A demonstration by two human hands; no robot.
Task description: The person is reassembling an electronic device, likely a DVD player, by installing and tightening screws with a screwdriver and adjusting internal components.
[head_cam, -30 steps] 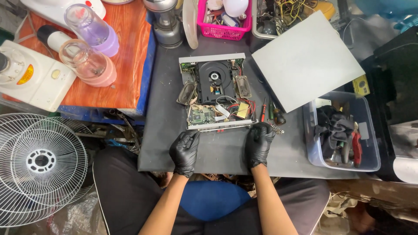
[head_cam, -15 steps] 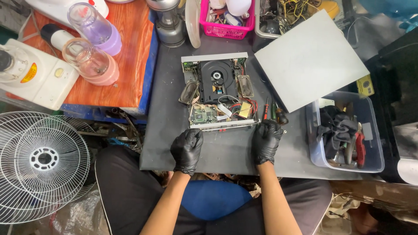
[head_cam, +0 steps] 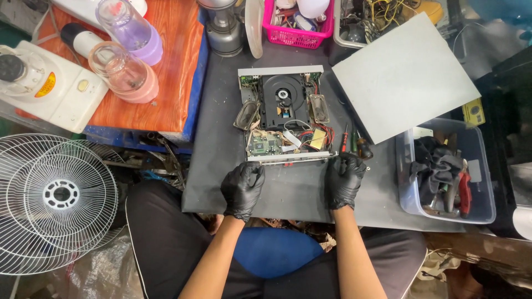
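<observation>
An opened disc player [head_cam: 284,115] with its circuit board, wires and black disc drive exposed lies on a dark work mat [head_cam: 221,138]. Both my hands wear black gloves. My left hand [head_cam: 243,188] rests on the mat just below the player's front left corner, fingers curled, holding nothing. My right hand [head_cam: 343,178] rests at the player's front right corner, fingertips touching its front edge and close to the screwdrivers [head_cam: 354,145]. The player's removed grey cover [head_cam: 403,76] lies to the upper right.
A clear bin [head_cam: 443,177] of tools and a cloth sits at right. Blender jars [head_cam: 124,61] and a white appliance base [head_cam: 47,88] stand on an orange board at left. A pink basket [head_cam: 302,22] is behind. A white fan grille [head_cam: 55,194] lies on the floor.
Both hands have stayed at the player's front edge; the right hand has shifted slightly up toward the front right corner. The view has drifted a little.
</observation>
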